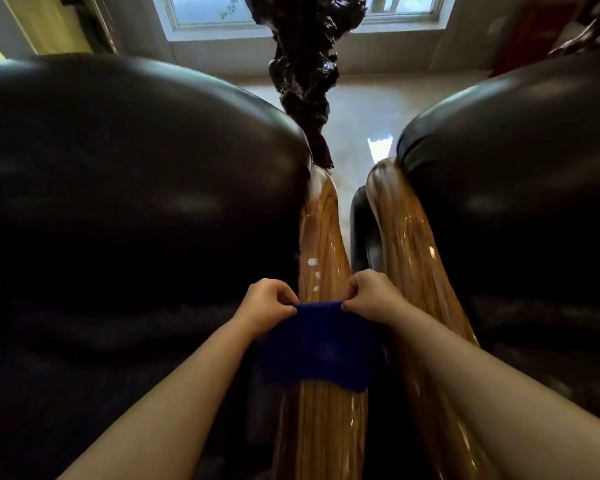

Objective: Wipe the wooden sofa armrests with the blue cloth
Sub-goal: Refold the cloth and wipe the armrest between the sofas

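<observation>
Two glossy wooden armrests run away from me side by side: the left armrest (321, 237) and the right armrest (409, 244). A dark blue cloth (317, 344) hangs spread over the left armrest. My left hand (265, 303) pinches the cloth's top left corner. My right hand (369, 294) pinches its top right corner. A few small white spots (313, 262) lie on the left armrest just beyond the cloth.
Dark leather sofa cushions bulge on both sides, the left one (136, 185) and the right one (516, 174). A narrow gap separates the armrests. A dark gnarled wood sculpture (305, 74) stands on the pale floor (361, 116) beyond, below windows (215, 15).
</observation>
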Demonstrator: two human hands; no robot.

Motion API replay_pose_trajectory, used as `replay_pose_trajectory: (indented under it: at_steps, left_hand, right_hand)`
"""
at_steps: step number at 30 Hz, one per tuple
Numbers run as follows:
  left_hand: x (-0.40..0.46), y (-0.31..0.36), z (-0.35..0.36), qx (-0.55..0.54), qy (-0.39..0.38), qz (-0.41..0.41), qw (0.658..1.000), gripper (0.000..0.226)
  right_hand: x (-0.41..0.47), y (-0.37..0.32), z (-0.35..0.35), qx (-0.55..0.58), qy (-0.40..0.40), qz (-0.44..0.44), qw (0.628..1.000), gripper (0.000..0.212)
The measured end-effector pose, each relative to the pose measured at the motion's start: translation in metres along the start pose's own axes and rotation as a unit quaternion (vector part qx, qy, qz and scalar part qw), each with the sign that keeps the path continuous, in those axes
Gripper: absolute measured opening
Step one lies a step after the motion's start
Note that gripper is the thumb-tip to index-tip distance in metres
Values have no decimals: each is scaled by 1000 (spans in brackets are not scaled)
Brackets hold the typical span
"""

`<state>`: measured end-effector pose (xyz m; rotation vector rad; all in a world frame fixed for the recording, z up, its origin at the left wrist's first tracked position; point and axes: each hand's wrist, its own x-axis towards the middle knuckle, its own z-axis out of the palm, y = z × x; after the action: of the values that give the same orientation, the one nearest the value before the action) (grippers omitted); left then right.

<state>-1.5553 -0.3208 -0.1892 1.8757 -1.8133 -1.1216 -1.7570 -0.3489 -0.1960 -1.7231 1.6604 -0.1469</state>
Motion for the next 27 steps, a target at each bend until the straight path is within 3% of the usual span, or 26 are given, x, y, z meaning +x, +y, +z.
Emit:
replay_pose_trajectory:
  at_steps: [6, 8, 10, 12, 19, 27]
  left_hand:
    - [14, -8, 10, -14, 50, 41, 998, 15]
    - [7, -11, 16, -27, 111, 59, 992, 26]
    - [-3, -18, 27, -13, 194, 74, 978, 49]
    - [-15, -22, 43, 32, 238, 68, 968, 64]
    - [-10, -40, 99, 104, 154, 42, 982, 56]
    - [28, -30, 108, 100, 195, -7, 976, 59]
  right_hand:
    - [13, 9, 14, 13, 60, -12, 998, 14]
    - [1, 13, 24, 33, 168, -37, 985, 14]
    - [-15, 16, 44, -14, 301, -53, 952, 39]
    - [-32, 13, 68, -72, 349, -52, 933, 60]
    - [-34, 13, 115, -148, 274, -27, 950, 61]
    - [8, 13, 102, -156, 258, -11, 953, 65]
